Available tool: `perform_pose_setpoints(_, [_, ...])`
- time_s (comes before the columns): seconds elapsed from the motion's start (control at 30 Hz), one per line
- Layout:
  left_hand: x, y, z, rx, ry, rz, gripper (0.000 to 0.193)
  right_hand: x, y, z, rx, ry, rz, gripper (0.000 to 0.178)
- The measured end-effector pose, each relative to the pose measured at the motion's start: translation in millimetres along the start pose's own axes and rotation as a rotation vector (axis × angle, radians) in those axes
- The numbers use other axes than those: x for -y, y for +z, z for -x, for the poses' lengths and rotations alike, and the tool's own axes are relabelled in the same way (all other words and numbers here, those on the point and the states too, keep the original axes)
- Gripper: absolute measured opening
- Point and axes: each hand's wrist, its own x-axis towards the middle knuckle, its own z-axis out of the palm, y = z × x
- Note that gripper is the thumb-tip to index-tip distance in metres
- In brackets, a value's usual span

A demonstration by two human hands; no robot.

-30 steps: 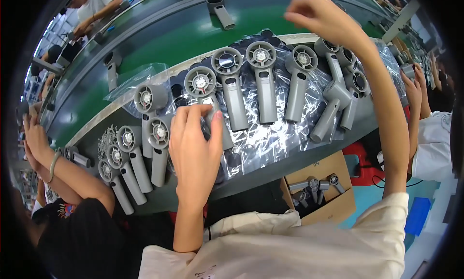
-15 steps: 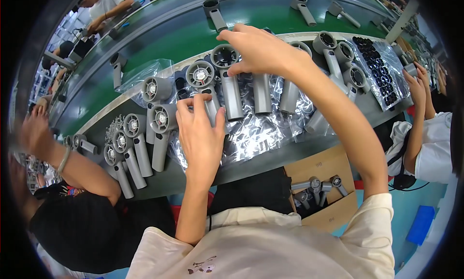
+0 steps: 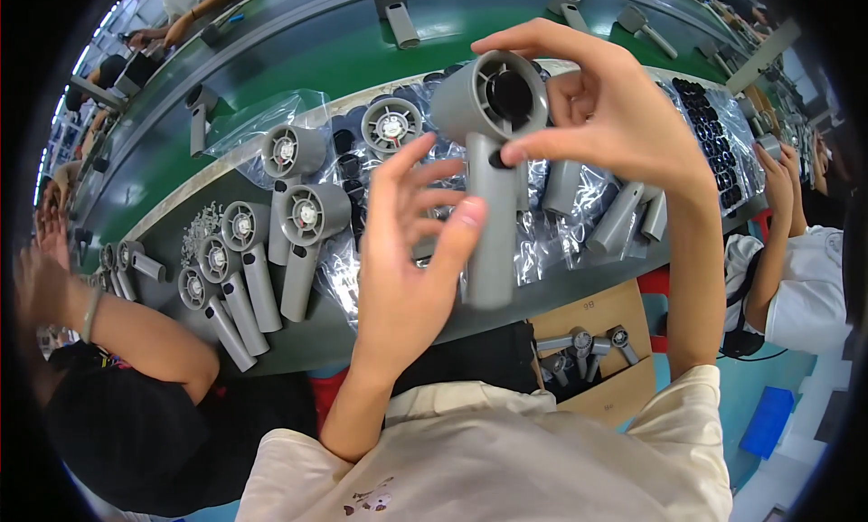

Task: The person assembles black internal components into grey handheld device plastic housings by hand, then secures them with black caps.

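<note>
The right hand [image 3: 606, 115] is lifted up over the near edge of the table [image 3: 362, 328], and its thumb and fingers pinch the round head of a grey dryer shell [image 3: 488, 160]. The shell hangs upright with its handle pointing down. The left hand [image 3: 411, 251] is raised beside the handle with its fingers spread wide, holding nothing.
</note>
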Motion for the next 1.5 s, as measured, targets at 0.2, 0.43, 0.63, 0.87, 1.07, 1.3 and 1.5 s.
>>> perform_pose_setpoints(0.2, [-24.7, 17.6, 15.6, 0.063, -0.075, 0.366, 0.069, 4.8, 13.2, 34.7, -0.223, -0.115, -0.487, 0.069])
perform_pose_setpoints(0.43, [-19.3, 23.7, 30.9, 0.08, -0.008, 0.274, 0.069, -2.9, 20.5, 63.2, -0.263, -0.11, -0.627, 0.075])
perform_pose_setpoints(0.63, [-3.6, 27.4, 13.2, 0.028, -0.054, 0.192, 0.049, -21.0, 24.5, 73.7, -0.477, -0.078, -0.317, 0.067])
perform_pose_setpoints(0.87, [15.9, 27.5, -35.6, -0.035, 0.038, -0.438, 0.033, -89.9, -15.2, 95.4, -0.651, 0.274, -0.28, 0.024])
perform_pose_setpoints(1.07, [31.1, 32.8, -47.7, -0.09, 0.116, -0.762, 0.017, -147.2, -21.3, 88.8, -0.607, 0.287, 0.243, 0.016])
perform_pose_setpoints(1.3, [37.1, 31.3, -51.1, -0.066, 0.088, -0.791, 0.017, -160.4, -25.6, 90.4, -0.509, 0.284, 0.306, 0.019])
perform_pose_setpoints(1.5, [17.3, 44.8, -45.1, 0.081, 0.174, -1.107, 0.023, -147.6, -10.1, 119.8, -0.327, 0.184, 0.423, 0.035])
